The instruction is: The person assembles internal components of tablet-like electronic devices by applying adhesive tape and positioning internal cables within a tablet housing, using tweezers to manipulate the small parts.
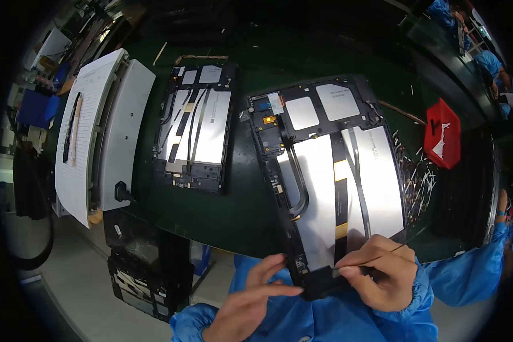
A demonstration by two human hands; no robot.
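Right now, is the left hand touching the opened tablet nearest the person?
Touching. The head view shows the left hand with fingertips pressed on the bottom edge of the opened tablet, with no gap.

Two opened tablets point(330, 171) point(196, 128) lie on the green mat; one red bin point(442, 139); one white machine point(125, 134); two hands point(251, 305) point(382, 273).

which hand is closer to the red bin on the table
Right. The right hand sits at the near edge of the opened tablet, below the red bin. The left hand is farther off, at the tablet's lower left corner.
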